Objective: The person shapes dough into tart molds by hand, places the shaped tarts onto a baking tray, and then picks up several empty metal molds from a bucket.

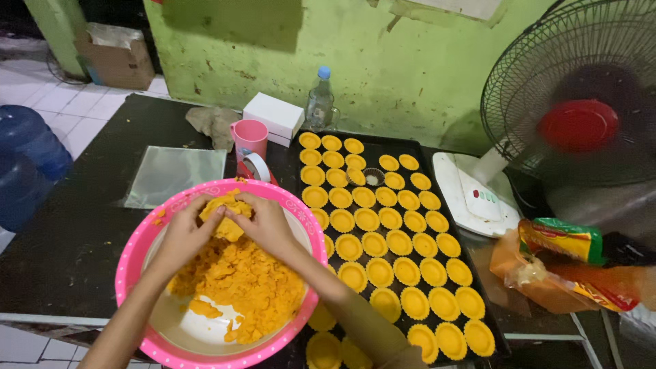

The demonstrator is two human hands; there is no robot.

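- My left hand [183,236] and right hand [268,224] meet over the far side of the pink bowl [137,249], fingers curled inward and pinching the same lump of orange dough [229,215] between them.
- The rest of the dough mass [246,283] lies crumbly in the bowl below the hands, leaving a bare white patch near the front rim.
- The bowl stands on the dark table [75,232], just beside the black baking tray [383,147] to my right.
- The tray holds rows of orange pastry shells [383,246], already pressed into fluted cups; one empty metal mould [373,178] sits among them near the far end.
- Step in hand, as I judge it: pulling a portion off the dough mass.
- The next move calls, I judge, for a clean tear and an even portion, since crumbly dough may break apart between the fingers.
- Behind the bowl stand a pink cup [251,139], a roll of tape [256,166], a white box [273,116] and a water bottle [320,102]; a fan [581,102] stands at the right.
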